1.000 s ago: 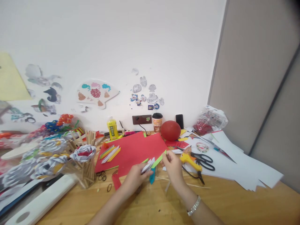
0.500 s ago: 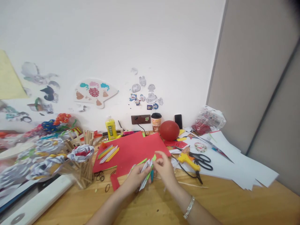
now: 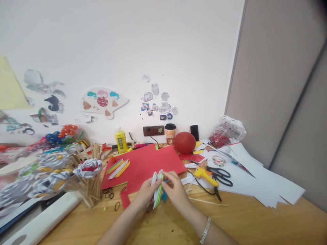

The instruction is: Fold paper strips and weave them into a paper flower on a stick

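Observation:
Folded white and green paper strips [image 3: 157,194] stand tilted between my two hands, above the front of the wooden table. My left hand [image 3: 147,191] is closed around them, its thumb pressed on their left face. From the right, my right hand [image 3: 174,186] pinches the upper part of the green-edged strip with thumb and fingers. A small teal thing [image 3: 164,195], partly hidden, shows just below my right hand. Behind my hands lies red paper [image 3: 153,161], with folded yellow, white and green strips [image 3: 119,168] resting on its left part.
Paper flowers [image 3: 88,168] and wooden sticks crowd the left. On the right lie a yellow glue gun [image 3: 206,175], black scissors [image 3: 221,175] and white paper sheets [image 3: 268,183]. At the back stand a yellow bottle [image 3: 121,140], a paper cup [image 3: 170,134] and a red balloon [image 3: 185,143].
My right hand has come slightly down and left, closer to my left hand. The strips stand more upright, and the green strip now lies closer against the white ones.

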{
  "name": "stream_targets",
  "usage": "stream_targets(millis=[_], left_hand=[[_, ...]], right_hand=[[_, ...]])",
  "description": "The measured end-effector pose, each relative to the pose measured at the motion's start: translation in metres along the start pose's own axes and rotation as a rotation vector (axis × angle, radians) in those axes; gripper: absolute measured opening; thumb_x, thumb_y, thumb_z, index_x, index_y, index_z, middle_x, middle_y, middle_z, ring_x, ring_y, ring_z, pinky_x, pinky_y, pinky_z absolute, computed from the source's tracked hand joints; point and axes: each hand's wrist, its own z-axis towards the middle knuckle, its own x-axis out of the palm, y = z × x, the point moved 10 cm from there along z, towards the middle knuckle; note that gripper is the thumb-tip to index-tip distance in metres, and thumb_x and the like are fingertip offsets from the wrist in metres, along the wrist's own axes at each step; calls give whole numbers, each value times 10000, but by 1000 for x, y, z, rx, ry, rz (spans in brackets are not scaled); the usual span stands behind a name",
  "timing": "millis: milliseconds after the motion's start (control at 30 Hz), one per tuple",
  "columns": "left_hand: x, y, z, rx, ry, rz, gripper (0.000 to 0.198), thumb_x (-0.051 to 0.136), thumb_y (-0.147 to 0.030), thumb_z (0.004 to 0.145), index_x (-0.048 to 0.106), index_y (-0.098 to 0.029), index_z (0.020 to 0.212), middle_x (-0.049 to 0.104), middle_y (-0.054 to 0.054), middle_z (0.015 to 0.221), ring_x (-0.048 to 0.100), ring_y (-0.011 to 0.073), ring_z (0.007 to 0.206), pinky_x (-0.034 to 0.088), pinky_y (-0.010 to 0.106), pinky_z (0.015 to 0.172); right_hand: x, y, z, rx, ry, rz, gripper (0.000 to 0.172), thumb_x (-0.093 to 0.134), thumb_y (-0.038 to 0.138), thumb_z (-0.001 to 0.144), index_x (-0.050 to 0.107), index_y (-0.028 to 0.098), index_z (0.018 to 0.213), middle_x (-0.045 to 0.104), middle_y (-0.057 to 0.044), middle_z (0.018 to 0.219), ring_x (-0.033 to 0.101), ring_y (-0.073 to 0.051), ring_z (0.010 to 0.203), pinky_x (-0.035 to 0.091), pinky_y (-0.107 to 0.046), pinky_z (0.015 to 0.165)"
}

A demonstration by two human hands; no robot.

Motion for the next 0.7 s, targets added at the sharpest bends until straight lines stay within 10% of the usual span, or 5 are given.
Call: stream_targets(millis=[133, 333, 700], left_hand=[[-5, -3, -4, -26, -71, -84, 445, 603, -577, 586, 504, -151, 668, 419, -84, 400, 314, 39, 302, 224, 166, 325], [-12, -8, -5, -3, -96, -121, 435, 582, -573, 617, 492, -147, 624, 444, -68, 435, 339, 40, 342, 231, 165, 351], [3, -14, -11, -55, 32, -240, 380, 549, -497, 671, 565, -117, 670, 543, -5, 533, 307, 30, 332, 175, 167, 324]], right_hand=[[-2, 12, -3, -87, 9, -148, 453, 539, 213, 730, 503, 218, 1181, 518, -74, 1065, 492, -202, 1009, 395, -323, 889], [29, 13, -12, -158, 369, -343, 938, 731, 407, 541, 265, 239, 1337, 289, -70, 1384, 230, -288, 1251, 230, -421, 1018], [23, 9, -10, -111, 364, -359, 844, 654, 415, 646, 233, 212, 1349, 271, -70, 1394, 198, -248, 1267, 213, -402, 1028]])
